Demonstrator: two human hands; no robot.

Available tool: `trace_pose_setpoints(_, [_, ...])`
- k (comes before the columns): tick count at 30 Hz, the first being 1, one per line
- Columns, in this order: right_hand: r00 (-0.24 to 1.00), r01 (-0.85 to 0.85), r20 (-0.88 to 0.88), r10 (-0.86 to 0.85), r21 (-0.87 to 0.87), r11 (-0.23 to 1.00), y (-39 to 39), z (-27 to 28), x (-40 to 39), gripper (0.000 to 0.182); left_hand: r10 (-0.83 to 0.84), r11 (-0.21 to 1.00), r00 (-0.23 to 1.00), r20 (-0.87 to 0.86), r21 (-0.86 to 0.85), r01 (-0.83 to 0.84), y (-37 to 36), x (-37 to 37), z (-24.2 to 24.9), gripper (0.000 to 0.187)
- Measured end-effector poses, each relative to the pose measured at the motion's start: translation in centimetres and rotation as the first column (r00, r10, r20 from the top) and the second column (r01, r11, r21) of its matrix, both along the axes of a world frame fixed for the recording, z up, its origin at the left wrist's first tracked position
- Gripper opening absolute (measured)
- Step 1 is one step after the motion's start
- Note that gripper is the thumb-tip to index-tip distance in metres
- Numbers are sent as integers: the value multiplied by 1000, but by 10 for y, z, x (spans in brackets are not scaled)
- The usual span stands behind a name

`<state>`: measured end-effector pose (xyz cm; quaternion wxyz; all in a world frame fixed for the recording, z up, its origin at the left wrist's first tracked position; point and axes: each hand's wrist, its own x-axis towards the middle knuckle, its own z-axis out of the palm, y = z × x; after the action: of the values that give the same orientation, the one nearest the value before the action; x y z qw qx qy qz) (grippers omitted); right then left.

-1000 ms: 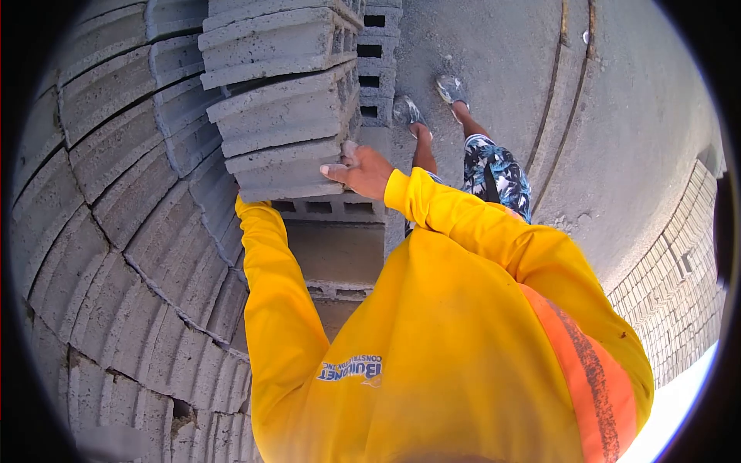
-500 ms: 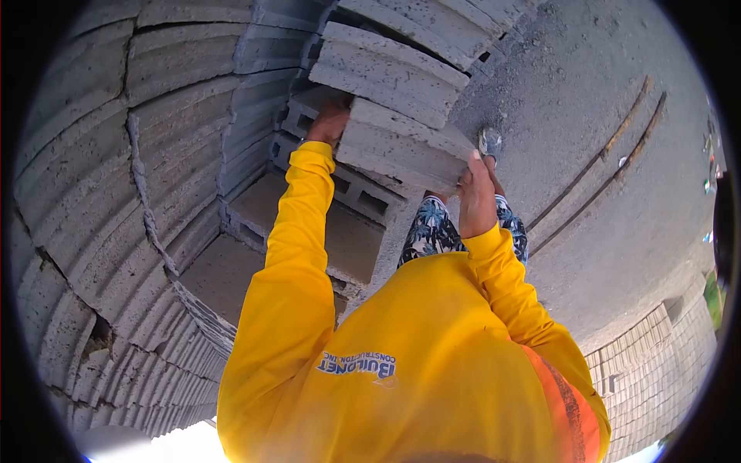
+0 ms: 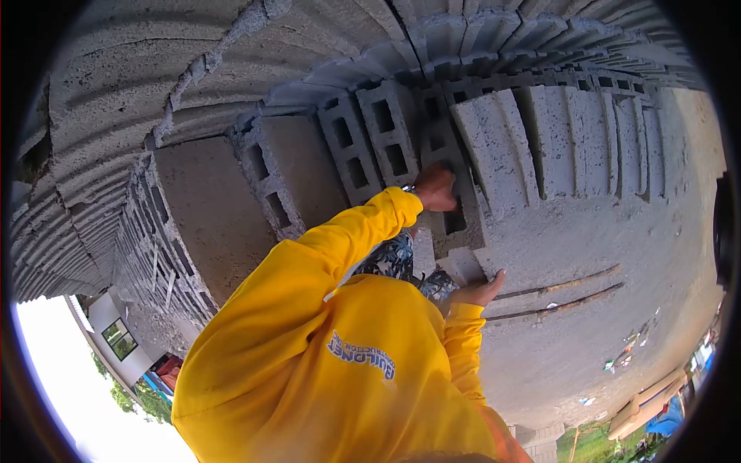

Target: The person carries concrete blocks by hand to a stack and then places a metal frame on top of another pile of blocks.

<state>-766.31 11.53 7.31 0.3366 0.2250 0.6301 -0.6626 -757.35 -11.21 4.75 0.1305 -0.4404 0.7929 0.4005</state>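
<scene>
A grey hollow concrete block (image 3: 471,220) stands at the middle of the head view, its row of holes facing up at me. My left hand (image 3: 436,187) is closed over the web between its holes, the fingertips hidden. Close to the block's near end, my right hand (image 3: 477,291) is held flat with fingers stretched out. Two more hollow blocks (image 3: 390,127) stand on end just left of the held one. On its right leans a row of blocks (image 3: 502,154) with their solid faces showing.
Tall stacked block walls (image 3: 309,46) curve along the left and far side. A flat-topped block stack (image 3: 212,204) stands at left. Two thin rods (image 3: 552,301) lie on the grey ground (image 3: 587,239) at right. Patterned shorts (image 3: 390,255) show below my left arm.
My view has turned, bringing the block row to the right. My left hand is now over a block's holes; my right hand has come away from a block's solid side face.
</scene>
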Motion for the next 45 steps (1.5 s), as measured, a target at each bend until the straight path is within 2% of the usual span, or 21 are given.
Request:
trace_pose_setpoints(1, [996, 81, 48, -80, -23, 996, 29, -43, -7, 55, -5, 998, 1000, -11, -56, 4, 7, -1, 1, 37])
trace_pose_setpoints(2, [993, 103, 61, -101, -27, 994, 28, -47, -10, 54, -12, 994, 1000, -14, -112, 10, 9, 0, 1, 35])
trace_pose_setpoints(3, [989, 128, 83, -125, -25, 992, 28, -49, -8, 53, -35, 999, 999, -39, -21, 35, 6, -2, 1, 32])
trace_pose_setpoints(4, [982, 156, 107, -153, -19, 988, 33, -54, -4, 52, -24, 999, 999, -44, -49, 22, 6, -3, 5, 32])
trace_pose_setpoints(6, [997, -21, -75, 34, 163, 986, 55, -113, 5, 54, -6, 994, 998, -57, -111, 0, 8, -6, 10, 30])
trace_pose_setpoints(8, [996, -76, -22, 82, 194, 978, 46, -136, 9, 59, -38, 986, 999, -36, -164, 32, 3, -3, 7, 28])
trace_pose_setpoints(9, [993, -45, 111, 30, 131, 990, 18, -137, 11, 63, -56, 979, 998, -27, -197, 50, -2, -2, 3, 27])
trace_pose_setpoints(11, [946, -73, 322, 45, 76, 994, -10, -160, 9, 72, -44, 945, 994, -95, -326, 11, -8, 0, -8, 28])
trace_pose_setpoints(12, [910, -145, 401, 103, 76, 987, -8, -197, 8, 76, -39, 923, 991, -128, -385, -13, -9, 3, -17, 29])
trace_pose_setpoints(14, [803, -284, 559, 207, 54, 957, -3, -225, 0, 84, -105, 900, 990, -99, -433, 52, 1, 8, -44, 30])
trace_pose_setpoints(16, [666, -394, 692, 279, 8, 919, 2, -229, -11, 90, -155, 881, 983, -100, -463, 92, 11, 12, -64, 31])
trace_pose_setpoints(19, [648, -387, 704, 291, -25, 922, 19, -220, -16, 110, -175, 893, 978, -115, -438, 108, 32, 11, -73, 27])
trace_pose_setpoints(21, [750, -307, 632, 196, 70, 949, 10, -198, -13, 105, -153, 885, 982, -112, -459, 85, 43, 7, -82, 25])
trace_pose_setpoints(23, [821, -228, 559, 114, 138, 964, -17, -140, -2, 103, -123, 861, 985, -117, -506, 47, 52, 5, -89, 21])
trace_pose_setpoints(25, [809, -271, 539, 233, -8, 962, -14, -155, -9, 106, -100, 863, 988, -114, -504, 29, 51, 2, -92, 20])
trace_pose_setpoints(27, [803, -273, 525, 281, -96, 957, -12, -160, -3, 110, -82, 871, 992, -94, -490, 25, 52, 3, -90, 20])
trace_pose_setpoints(31, [780, -255, 553, 292, -144, 956, -23, -170, -10, 118, -78, 862, 993, -94, -507, 20, 32, -1, -84, 22])
trace_pose_setpoints(34, [770, -269, 562, 301, -142, 953, -40, -176, -8, 125, -83, 862, 996, -46, -504, 49, 14, 3, -86, 24])
trace_pose_setpoints(38, [769, -286, 597, 228, 3, 958, -47, -160, -8, 131, -113, 860, 993, -45, -505, 75, 19, 4, -90, 27])
trace_pose_setpoints(43, [723, -349, 636, 269, 0, 937, -30, -207, -12, 105, -148, 851, 989, -8, -510, 123, 15, 8, -90, 29])
trace_pose_setpoints(45, [676, -385, 682, 280, 3, 923, -34, -209, -17, 105, -180, 819, 983, -33, -559, 131, 12, 12, -101, 32])
